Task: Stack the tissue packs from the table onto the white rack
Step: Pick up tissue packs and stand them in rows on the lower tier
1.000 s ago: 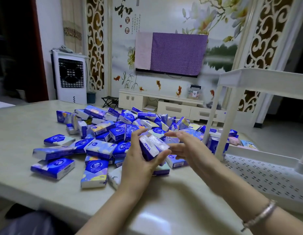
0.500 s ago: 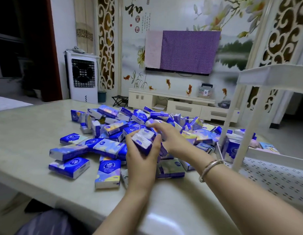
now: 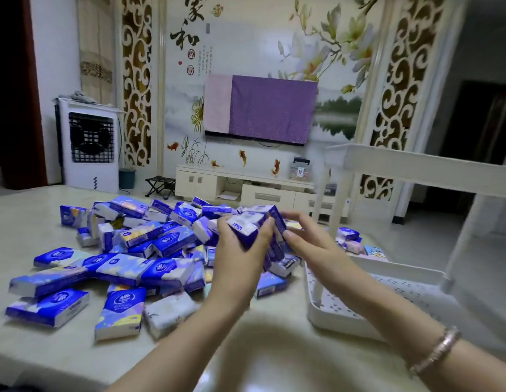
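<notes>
left hand [image 3: 240,251] grips a small bundle of tissue packs [image 3: 250,224] above the table [image 3: 28,236], fingers and thumb curled around it. exact pack count in the bundle can't be told. the front pack shows its white end face with the "vinda" print toward the camera; the long axis of the bundle runs away from the camera, tilted up and to the right at its far end.

right hand [image 3: 305,241] is at the right side of the same bundle. thumb and fingers spread apart, slightly bent; lower fingertips touch the pack edges, upper fingers reach past the far end. can't tell if it actually pinches anything. bracelet [image 3: 435,352] on the right wrist.

loose pile of tissue packs [image 3: 138,250] covers the table left of and behind the hands, blue-and-white wrappers, pointing every which way. most lie flat, a few stand on edge further back. nearest one [image 3: 120,312] lies flat, long axis roughly toward the camera.

white rack [image 3: 387,290] sits at the right of the table. its lower perforated tray is just right of the hands. a few packs [image 3: 349,240] lie beyond the tray's far edge, behind the rack leg.
</notes>
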Demonstrator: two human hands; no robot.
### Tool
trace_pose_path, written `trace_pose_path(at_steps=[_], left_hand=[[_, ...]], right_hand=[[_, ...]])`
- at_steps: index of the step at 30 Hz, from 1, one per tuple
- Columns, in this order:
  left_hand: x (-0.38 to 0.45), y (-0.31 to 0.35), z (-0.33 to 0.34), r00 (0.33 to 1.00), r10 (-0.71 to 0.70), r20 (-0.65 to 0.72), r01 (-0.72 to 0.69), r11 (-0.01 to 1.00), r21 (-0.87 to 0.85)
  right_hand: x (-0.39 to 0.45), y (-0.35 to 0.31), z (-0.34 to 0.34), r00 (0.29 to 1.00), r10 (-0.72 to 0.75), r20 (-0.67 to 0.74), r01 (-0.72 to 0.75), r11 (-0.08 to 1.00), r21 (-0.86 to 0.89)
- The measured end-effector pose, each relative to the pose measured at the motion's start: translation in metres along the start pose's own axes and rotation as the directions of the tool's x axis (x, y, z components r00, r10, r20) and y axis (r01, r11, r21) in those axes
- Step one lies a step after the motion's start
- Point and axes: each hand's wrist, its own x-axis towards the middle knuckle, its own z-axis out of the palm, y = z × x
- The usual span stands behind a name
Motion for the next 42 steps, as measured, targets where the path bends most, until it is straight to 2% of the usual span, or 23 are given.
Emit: trace_pose_path(at_steps=[3,5,7,9,12,15,18,21,24,27,29,32,35,37,42], left_hand=[[-0.009,0.018,0.02,0.986,-0.063,0.153,0.071,0.996,-0.045],[-0.012,0.021,0.027,0.96,-0.121,0.253,0.136,0.99,-0.043],[-0.016,0.025,0.034,0.911,-0.192,0.365,0.221,0.974,-0.041],[-0.019,0.025,0.042,0.85,-0.267,0.453,0.321,0.946,-0.043],[-0.026,0.027,0.052,0.81,-0.278,0.516,0.365,0.928,-0.073],[-0.035,0.026,0.062,0.803,-0.256,0.538,0.352,0.933,-0.08],[-0.042,0.025,0.065,0.761,-0.224,0.608,0.326,0.943,-0.062],[-0.038,0.025,0.058,0.731,-0.198,0.653,0.214,0.975,0.056],[-0.026,0.013,0.049,0.778,-0.196,0.597,0.071,0.971,0.227],[-0.015,-0.012,0.048,0.786,-0.24,0.57,0.08,0.953,0.291],[-0.011,-0.03,0.052,0.758,-0.269,0.595,0.082,0.943,0.323],[-0.007,-0.048,0.066,0.706,-0.254,0.661,0.091,0.958,0.271],[-0.007,-0.063,0.078,0.737,-0.232,0.635,0.095,0.966,0.241],[-0.009,-0.072,0.081,0.774,-0.213,0.596,0.044,0.958,0.285],[-0.012,-0.074,0.081,0.767,-0.14,0.626,-0.115,0.93,0.35]], right_hand=[[-0.019,-0.014,-0.021,1.0,0.026,-0.003,-0.026,1.0,0.008],[-0.032,-0.018,-0.026,1.0,0.017,-0.008,-0.018,0.997,-0.079],[-0.043,-0.015,-0.03,0.995,-0.012,-0.1,-0.007,0.983,-0.182],[-0.052,-0.01,-0.035,0.985,-0.032,-0.169,-0.004,0.977,-0.213],[-0.064,-0.003,-0.04,0.98,-0.032,-0.199,-0.013,0.975,-0.22],[-0.072,0.003,-0.041,0.976,-0.019,-0.216,-0.03,0.975,-0.219],[-0.075,0.01,-0.052,0.97,0.039,-0.24,-0.068,0.991,-0.114],[-0.078,0.019,-0.075,0.944,0.14,-0.297,-0.137,0.99,0.033],[-0.081,0.034,-0.101,0.922,0.237,-0.308,-0.191,0.966,0.173],[-0.074,0.056,-0.119,0.907,0.324,-0.27,-0.272,0.938,0.214],[-0.063,0.072,-0.123,0.899,0.369,-0.237,-0.332,0.925,0.183],[-0.042,0.092,-0.125,0.896,0.401,-0.189,-0.383,0.915,0.123],[-0.03,0.104,-0.121,0.882,0.43,-0.192,-0.427,0.902,0.063],[-0.026,0.111,-0.12,0.868,0.457,-0.196,-0.459,0.888,0.035],[-0.024,0.122,-0.122,0.818,0.519,-0.248,-0.545,0.837,-0.049]])
